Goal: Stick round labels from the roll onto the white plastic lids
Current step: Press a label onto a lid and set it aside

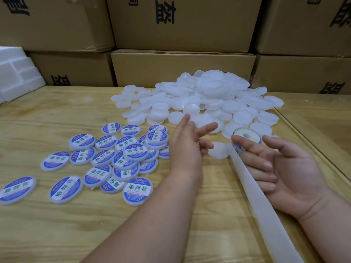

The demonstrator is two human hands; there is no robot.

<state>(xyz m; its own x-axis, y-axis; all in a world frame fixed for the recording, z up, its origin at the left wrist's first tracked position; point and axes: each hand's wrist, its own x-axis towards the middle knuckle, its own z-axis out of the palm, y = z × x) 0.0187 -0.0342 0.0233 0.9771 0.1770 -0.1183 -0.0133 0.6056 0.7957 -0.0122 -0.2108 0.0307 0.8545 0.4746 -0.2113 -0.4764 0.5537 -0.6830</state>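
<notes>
Cardboard boxes (182, 23) wall off the back, and the wooden counter (57, 230) spreads out in front of them. A big heap of plain white lids (205, 99) sits far right, with labelled lids (121, 158) scattered left. Left hand (187, 149) hovers over the counter, grip loose, fingers spread, nothing in it. Right hand (288, 171), palm up, cradles the label roll (245, 138) on barely bent fingers, and the backing strip (260, 204) trails toward us.
</notes>
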